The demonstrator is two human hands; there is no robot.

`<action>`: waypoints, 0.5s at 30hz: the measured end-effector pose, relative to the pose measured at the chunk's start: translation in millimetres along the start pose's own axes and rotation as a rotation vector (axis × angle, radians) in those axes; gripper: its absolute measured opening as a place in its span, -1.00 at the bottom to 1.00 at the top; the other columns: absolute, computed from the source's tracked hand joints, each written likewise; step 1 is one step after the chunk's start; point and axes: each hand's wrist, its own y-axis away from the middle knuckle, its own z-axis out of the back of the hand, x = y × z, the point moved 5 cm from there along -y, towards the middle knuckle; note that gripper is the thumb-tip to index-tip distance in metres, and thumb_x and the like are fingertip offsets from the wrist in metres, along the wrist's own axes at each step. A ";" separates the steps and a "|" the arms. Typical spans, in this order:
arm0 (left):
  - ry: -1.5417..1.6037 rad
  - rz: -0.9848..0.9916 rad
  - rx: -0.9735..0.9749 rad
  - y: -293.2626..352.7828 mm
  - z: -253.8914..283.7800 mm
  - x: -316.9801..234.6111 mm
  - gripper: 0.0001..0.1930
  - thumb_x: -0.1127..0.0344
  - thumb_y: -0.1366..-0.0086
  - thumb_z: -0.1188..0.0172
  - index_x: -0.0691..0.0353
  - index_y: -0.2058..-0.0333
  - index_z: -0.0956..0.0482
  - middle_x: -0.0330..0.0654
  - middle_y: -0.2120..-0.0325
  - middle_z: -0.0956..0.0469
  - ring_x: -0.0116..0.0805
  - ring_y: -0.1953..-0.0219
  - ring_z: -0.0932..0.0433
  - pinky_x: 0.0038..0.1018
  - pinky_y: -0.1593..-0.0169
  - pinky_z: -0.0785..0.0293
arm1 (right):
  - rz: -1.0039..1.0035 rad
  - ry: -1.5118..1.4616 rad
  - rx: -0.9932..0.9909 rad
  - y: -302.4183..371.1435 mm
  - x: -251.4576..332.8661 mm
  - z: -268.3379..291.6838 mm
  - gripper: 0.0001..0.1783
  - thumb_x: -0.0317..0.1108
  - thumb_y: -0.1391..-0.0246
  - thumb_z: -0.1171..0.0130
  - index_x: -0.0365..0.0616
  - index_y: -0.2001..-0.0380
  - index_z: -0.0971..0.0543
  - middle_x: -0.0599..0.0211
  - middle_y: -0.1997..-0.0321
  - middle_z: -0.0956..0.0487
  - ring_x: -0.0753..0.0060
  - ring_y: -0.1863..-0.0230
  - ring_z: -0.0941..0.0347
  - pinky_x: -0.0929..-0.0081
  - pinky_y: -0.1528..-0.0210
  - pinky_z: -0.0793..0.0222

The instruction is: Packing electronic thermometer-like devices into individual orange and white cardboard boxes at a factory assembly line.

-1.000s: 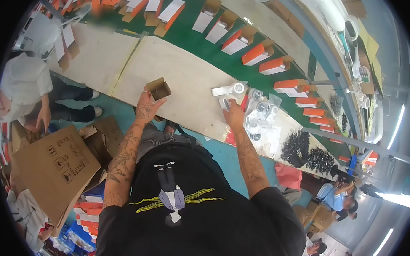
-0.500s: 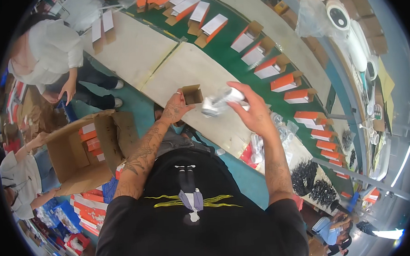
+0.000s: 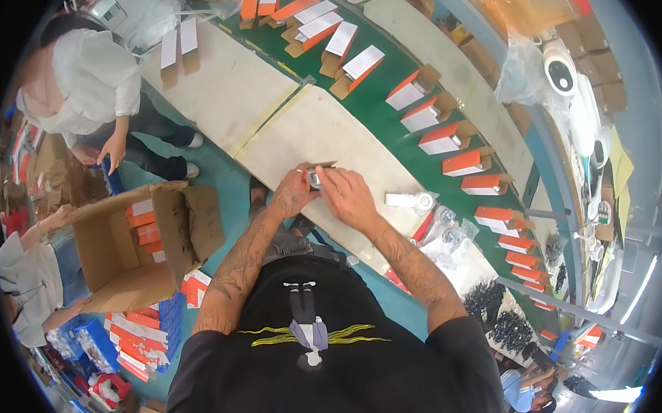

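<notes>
My left hand (image 3: 292,195) is closed around the side of a small open cardboard box (image 3: 328,164) on the pale bench. At the box's mouth, my right hand (image 3: 348,198) has its fingers bent over a white and grey wrapped item (image 3: 314,179). Most of that item is hidden by the box and my fingers, so I cannot tell how deep it sits. A white device with a round head (image 3: 422,201) lies on the bench, to the right of my right hand.
Orange-and-white boxes (image 3: 420,117) with raised flaps line the green belt (image 3: 387,136) beyond the bench. Clear-bagged parts (image 3: 445,238) and black pieces (image 3: 490,303) lie at right. On the left, one person stands and another holds a large carton (image 3: 127,285) containing orange boxes.
My right hand has moved left, bringing the white wrapped item from above the bench to the small box's mouth. My left hand stays on the box.
</notes>
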 end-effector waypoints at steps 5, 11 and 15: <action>-0.008 0.007 -0.047 -4.0 1.8 2.4 -0.26 0.14 -0.16 -0.48 0.26 -0.24 -0.35 0.15 -0.04 -0.54 0.17 -0.15 -0.49 -0.11 -0.21 -0.45 | -0.148 0.078 0.183 -1.4 -6.0 -24.8 -0.25 -0.20 -0.11 -0.42 -0.15 -0.34 -0.44 0.15 -0.25 -0.45 0.06 -0.39 -0.27 -0.11 -0.39 -0.17; 0.006 0.058 0.099 -18.1 6.7 11.6 -0.16 0.13 -0.17 -0.49 0.27 -0.33 -0.27 0.12 -0.14 -0.49 0.12 -0.20 -0.46 -0.12 -0.26 -0.44 | -0.277 -0.246 0.034 -61.9 -23.4 14.7 -0.53 -0.26 -0.13 -0.33 0.03 -0.13 -0.60 0.19 -0.13 -0.54 -0.01 -0.23 -0.45 0.06 -0.25 -0.36; 0.089 -0.087 0.046 -27.6 17.0 13.3 -0.11 0.13 -0.20 -0.48 0.27 -0.40 -0.20 0.10 -0.18 -0.48 0.05 -0.25 -0.44 -0.17 -0.30 -0.42 | -0.358 -0.191 0.296 -67.3 -94.7 -8.5 -0.76 -0.38 -0.13 -0.26 -0.06 0.11 -0.60 0.14 0.19 -0.66 -0.08 0.15 -0.60 0.09 0.10 -0.53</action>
